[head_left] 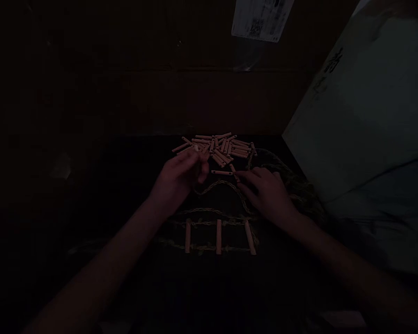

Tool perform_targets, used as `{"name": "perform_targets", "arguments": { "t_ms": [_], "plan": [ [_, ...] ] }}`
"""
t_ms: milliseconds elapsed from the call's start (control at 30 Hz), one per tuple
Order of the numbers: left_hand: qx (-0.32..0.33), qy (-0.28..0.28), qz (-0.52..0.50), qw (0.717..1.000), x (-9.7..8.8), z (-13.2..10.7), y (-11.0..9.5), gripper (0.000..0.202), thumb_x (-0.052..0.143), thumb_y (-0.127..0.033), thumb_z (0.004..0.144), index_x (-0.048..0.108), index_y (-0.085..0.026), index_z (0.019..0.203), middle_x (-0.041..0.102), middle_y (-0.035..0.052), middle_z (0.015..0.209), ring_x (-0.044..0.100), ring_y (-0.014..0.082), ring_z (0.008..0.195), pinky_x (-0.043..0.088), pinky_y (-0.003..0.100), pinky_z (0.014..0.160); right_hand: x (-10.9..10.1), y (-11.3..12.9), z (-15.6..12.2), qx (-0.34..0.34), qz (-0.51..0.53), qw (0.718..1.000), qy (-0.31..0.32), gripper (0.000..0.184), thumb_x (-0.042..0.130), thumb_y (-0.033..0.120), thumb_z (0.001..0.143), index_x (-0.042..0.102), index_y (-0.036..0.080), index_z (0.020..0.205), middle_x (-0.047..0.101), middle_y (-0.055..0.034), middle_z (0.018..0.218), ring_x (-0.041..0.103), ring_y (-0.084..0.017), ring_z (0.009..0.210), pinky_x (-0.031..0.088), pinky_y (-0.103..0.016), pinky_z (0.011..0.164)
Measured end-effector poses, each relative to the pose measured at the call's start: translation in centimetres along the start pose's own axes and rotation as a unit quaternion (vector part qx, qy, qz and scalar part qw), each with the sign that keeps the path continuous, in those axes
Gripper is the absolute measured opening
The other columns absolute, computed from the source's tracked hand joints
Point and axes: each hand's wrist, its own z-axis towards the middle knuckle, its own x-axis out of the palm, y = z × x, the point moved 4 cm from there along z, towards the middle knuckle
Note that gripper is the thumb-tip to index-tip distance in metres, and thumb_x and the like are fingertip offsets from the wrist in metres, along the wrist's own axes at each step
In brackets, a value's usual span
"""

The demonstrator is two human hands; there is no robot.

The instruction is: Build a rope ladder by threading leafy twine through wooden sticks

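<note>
Lighting very dim; fine detail hard to read. Left hand (181,174) raised over the near edge of a loose heap of pale wooden sticks (216,148); thumb and fingers drawn together, blurred at the tips; whether clamped on a stick, impossible to tell. Right hand (264,192) low and to the right of centre, fingers extended and slightly apart, not clamped; fingertips (240,175) just beside the end of a lone stick (222,172), lying crosswise below the heap; contact between the two not clear. Twisted twine cord (226,185) running in a loose curve under and between both hands. Nearer the camera, a partly built twine ladder (218,236) lying flat: three upright sticks bound between two cords, evenly spaced. More twine bunched (294,188) to the right of the right hand. All on a dark tabletop (132,153); pale board (362,116) leaning in at right; paper sheet (261,18) fixed to the brown wall behind.
</note>
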Motion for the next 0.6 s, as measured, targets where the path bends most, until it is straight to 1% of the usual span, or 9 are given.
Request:
{"name": "perform_targets", "arguments": {
  "t_ms": [67,133,167,200,267,300,367,400,600],
  "plan": [
    [-0.006,0.015,0.030,0.999,0.3,-0.1,0.3,0.020,0.071,-0.034,0.084,0.067,-0.015,0.081,0.058,0.0011,0.069,0.051,0.0097,0.061,0.041,0.022,0.057,0.0,-0.1,0.0,0.005,-0.004,1.000,0.004,0.029,0.054,0.031,0.101,0.067,0.024,0.126,0.070,-0.0088,0.104,0.061,-0.028,0.103,0.033,-0.038,0.079],
    [0.013,0.000,0.045,0.999,0.2,-0.1,0.3,0.020,0.071,-0.034,0.082,0.067,-0.015,0.078,0.057,0.0004,0.066,0.049,0.0089,0.058,0.039,0.022,0.056,0.1,-0.1,0.0,0.008,-0.001,1.000,0.006,0.028,0.055,0.031,0.100,0.067,0.024,0.125,0.070,-0.0079,0.104,0.061,-0.027,0.103,0.033,-0.038,0.079],
    [0.016,-0.004,0.059,0.998,0.1,-0.1,0.4,0.020,0.070,-0.034,0.081,0.067,-0.015,0.077,0.056,0.0002,0.064,0.047,0.0086,0.056,0.036,0.022,0.053,0.1,-0.1,0.0,0.009,-0.001,1.000,0.007,0.028,0.056,0.030,0.100,0.067,0.024,0.125,0.070,-0.0074,0.105,0.061,-0.027,0.103,0.033,-0.038,0.079],
    [0.005,0.005,0.082,0.997,0.1,-0.1,0.6,0.020,0.070,-0.034,0.081,0.067,-0.015,0.075,0.055,-0.0001,0.061,0.045,0.0083,0.054,0.031,0.022,0.050,0.1,-0.1,0.0,0.008,-0.001,1.000,0.006,0.028,0.056,0.030,0.100,0.067,0.024,0.125,0.070,-0.0070,0.105,0.061,-0.027,0.103,0.033,-0.038,0.079],
    [-0.041,0.053,0.134,0.989,0.2,-0.2,1.3,0.022,0.069,-0.035,0.082,0.069,-0.015,0.074,0.054,-0.0007,0.058,0.040,0.0070,0.050,0.023,0.022,0.046,0.1,-0.1,0.0,0.008,0.001,1.000,0.003,0.027,0.058,0.029,0.099,0.066,0.023,0.124,0.070,-0.0068,0.105,0.062,-0.027,0.103,0.033,-0.038,0.080],
    [-0.058,0.083,0.160,0.982,0.4,-0.3,1.6,0.023,0.069,-0.036,0.084,0.070,-0.015,0.075,0.055,-0.0008,0.057,0.039,0.0066,0.049,0.021,0.022,0.046,0.1,-0.1,0.0,0.008,0.001,1.000,0.000,0.027,0.058,0.029,0.099,0.066,0.022,0.124,0.070,-0.0067,0.105,0.062,-0.028,0.103,0.033,-0.038,0.080],
    [-0.071,0.123,0.200,0.970,0.6,-0.5,2.1,0.025,0.068,-0.037,0.087,0.071,-0.015,0.076,0.057,-0.0010,0.058,0.038,0.0059,0.049,0.022,0.022,0.047,0.1,-0.1,-0.1,0.010,0.004,1.000,-0.004,0.027,0.059,0.028,0.098,0.066,0.021,0.124,0.070,-0.0066,0.104,0.062,-0.028,0.103,0.034,-0.038,0.081],
    [-0.070,0.132,0.213,0.966,0.7,-0.5,2.2,0.025,0.068,-0.037,0.088,0.071,-0.015,0.076,0.058,-0.0011,0.059,0.038,0.0058,0.049,0.023,0.022,0.047,0.1,-0.1,-0.1,0.012,0.005,1.000,-0.005,0.027,0.060,0.028,0.098,0.066,0.021,0.123,0.070,-0.0066,0.104,0.062,-0.028,0.103,0.034,-0.038,0.081],
    [-0.063,0.158,0.255,0.952,0.9,-0.7,1.7,0.025,0.067,-0.035,0.090,0.073,-0.014,0.078,0.059,-0.0008,0.060,0.041,0.0061,0.052,0.027,0.021,0.049,0.0,0.0,-0.1,0.019,0.007,1.000,0.003,0.028,0.060,0.027,0.097,0.065,0.020,0.123,0.070,-0.0073,0.105,0.062,-0.028,0.103,0.034,-0.038,0.080]
  ]
}}
